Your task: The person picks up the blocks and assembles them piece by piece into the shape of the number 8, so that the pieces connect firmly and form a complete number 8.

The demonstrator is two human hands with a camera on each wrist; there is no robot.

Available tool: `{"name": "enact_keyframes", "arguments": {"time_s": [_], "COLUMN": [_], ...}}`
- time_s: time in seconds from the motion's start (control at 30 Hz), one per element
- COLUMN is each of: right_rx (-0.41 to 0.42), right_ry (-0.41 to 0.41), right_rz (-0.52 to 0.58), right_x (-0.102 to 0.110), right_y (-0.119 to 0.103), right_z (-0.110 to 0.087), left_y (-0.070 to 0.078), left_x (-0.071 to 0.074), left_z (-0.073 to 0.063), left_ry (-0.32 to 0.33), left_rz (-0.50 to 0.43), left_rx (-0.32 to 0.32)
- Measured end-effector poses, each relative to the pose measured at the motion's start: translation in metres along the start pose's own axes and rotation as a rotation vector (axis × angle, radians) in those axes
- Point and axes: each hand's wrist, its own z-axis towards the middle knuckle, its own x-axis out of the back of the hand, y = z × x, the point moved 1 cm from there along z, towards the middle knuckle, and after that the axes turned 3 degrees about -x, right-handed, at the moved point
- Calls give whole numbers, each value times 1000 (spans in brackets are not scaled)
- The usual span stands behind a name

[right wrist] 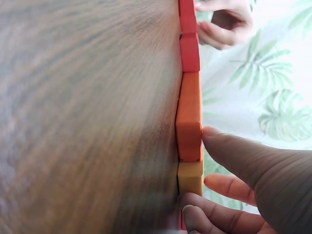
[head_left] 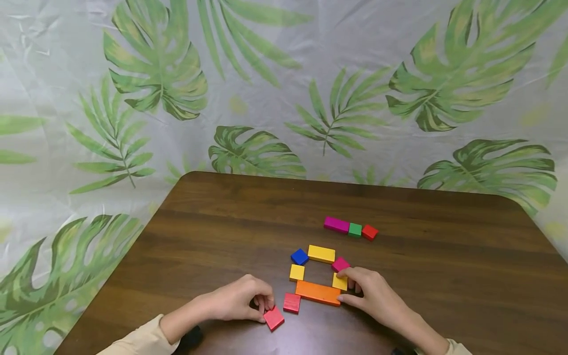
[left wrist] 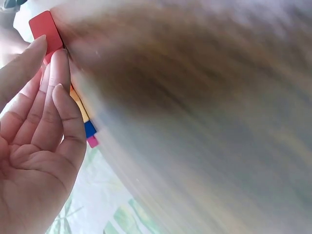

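My left hand (head_left: 241, 301) pinches a flat red square block (head_left: 274, 318) between thumb and fingertips, low over the table. The same block (left wrist: 46, 33) shows at the fingertips in the left wrist view. Just right of it lies another red square block (head_left: 292, 303), beside the left end of a long orange block (head_left: 317, 293). My right hand (head_left: 377, 298) touches the right end of the orange block with its thumb. Its index finger rests on a yellow square block (head_left: 339, 282). In the right wrist view, the thumb (right wrist: 229, 148) meets the orange block (right wrist: 189, 119).
Behind the orange block, a yellow square (head_left: 297, 272), a blue block (head_left: 299, 257), a yellow bar (head_left: 321, 253) and a pink block (head_left: 340, 265) form a ring. Farther back lie a magenta bar (head_left: 336, 225), a green block (head_left: 355, 230) and a red block (head_left: 370, 232). A leaf-patterned curtain (head_left: 266, 98) hangs behind the table.
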Motion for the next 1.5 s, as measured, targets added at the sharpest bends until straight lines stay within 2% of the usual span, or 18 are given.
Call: {"name": "enact_keyframes", "arguments": {"time_s": [0.4, 0.57, 0.87, 1.1, 1.5], "right_rx": [-13, -21, -50, -58, -53], "right_ry": [-20, -28, -50, -53, -46], "right_rz": [-5, -2, -10, -12, -9], "right_x": [1, 1, 0, 2, 2], "right_y": [2, 1, 2, 2, 2], "right_z": [0, 1, 1, 1, 0], "left_y": [8, 12, 13, 14, 13], "left_x": [-9, -8, -10, -11, -14], "left_z": [6, 8, 12, 13, 14], "left_ry": [-35, -27, 8, -5, 33], "left_rz": [69, 93, 156, 153, 210], "left_rx": [-63, -67, -123, -103, -134]}}
